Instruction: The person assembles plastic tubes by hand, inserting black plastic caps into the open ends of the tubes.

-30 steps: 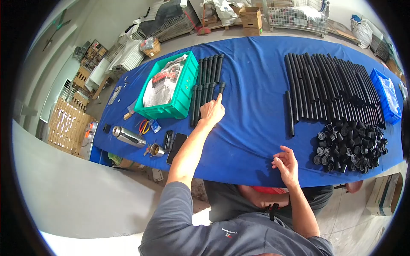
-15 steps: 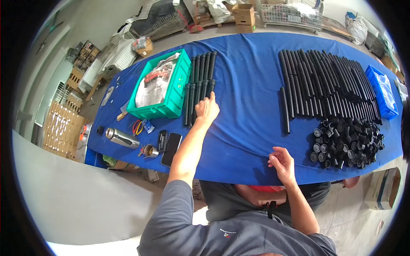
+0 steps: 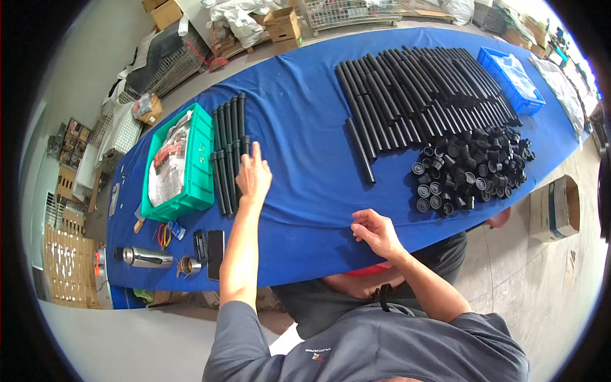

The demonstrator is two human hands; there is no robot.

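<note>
My left hand [image 3: 254, 181] is over the right side of a bundle of black tubes with capped ends [image 3: 224, 167], its index finger stretched forward and a second finger apart from it. It appears to touch the rightmost near tube; the contact under the palm is hidden. My right hand [image 3: 377, 233] hovers above the blue cloth near the table's front edge, fingers loosely bent and thumb apart, with nothing in it. Farther off lie many black tubes [image 3: 407, 95] in rows, one single tube [image 3: 360, 151] at their left, and a pile of black caps [image 3: 471, 169].
A green crate [image 3: 202, 162] with newspaper inside stands left of the bundle. Near the left front are a steel flask [image 3: 147, 258], a phone [image 3: 216, 254], a metal cup [image 3: 189, 265] and scissors-like handles [image 3: 164, 235]. A blue bin [image 3: 519, 89] sits back right; a cardboard box [image 3: 554, 210] is on the floor.
The camera view has swung to the right, so the table's contents sit farther left. My left hand stays at the capped tubes, its fingers slightly more spread. My right hand keeps its loose pose.
</note>
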